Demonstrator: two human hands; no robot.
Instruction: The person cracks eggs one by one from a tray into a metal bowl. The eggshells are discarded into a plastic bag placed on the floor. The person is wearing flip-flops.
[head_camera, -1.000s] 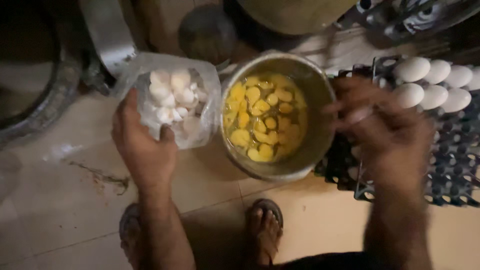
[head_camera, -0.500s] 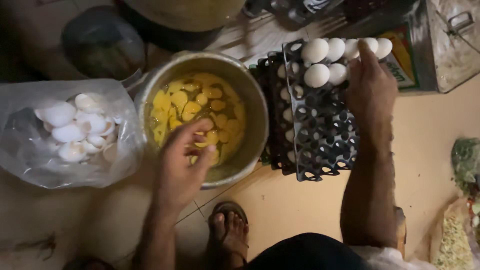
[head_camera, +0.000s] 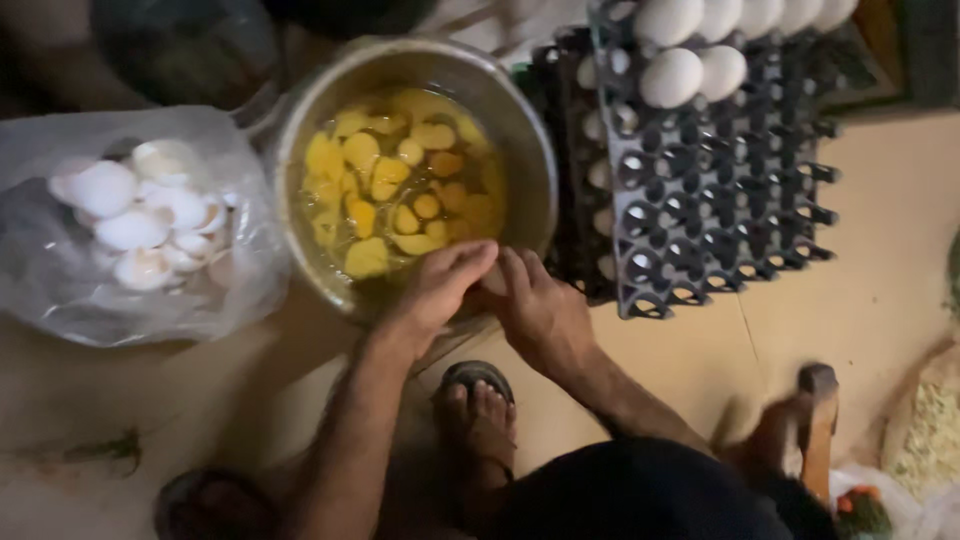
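Note:
A round metal bowl (head_camera: 520, 150) on the floor holds several raw egg yolks (head_camera: 400, 190) in their whites. My left hand (head_camera: 440, 290) and my right hand (head_camera: 535, 305) meet at the bowl's near rim, both closed around an egg (head_camera: 493, 280) that is mostly hidden between the fingers. A dark egg tray (head_camera: 720, 200) stands right of the bowl, with several white eggs (head_camera: 670, 75) at its far end.
A clear plastic bag (head_camera: 60, 280) with several empty white eggshells (head_camera: 140, 225) lies left of the bowl. My sandalled feet (head_camera: 478, 410) rest on the tan floor under my arms. A bag of vegetables (head_camera: 860, 510) sits at the bottom right.
My right hand left the tray's far eggs and came to the bowl's near rim. My left hand drew back to meet it there. The view shifted right.

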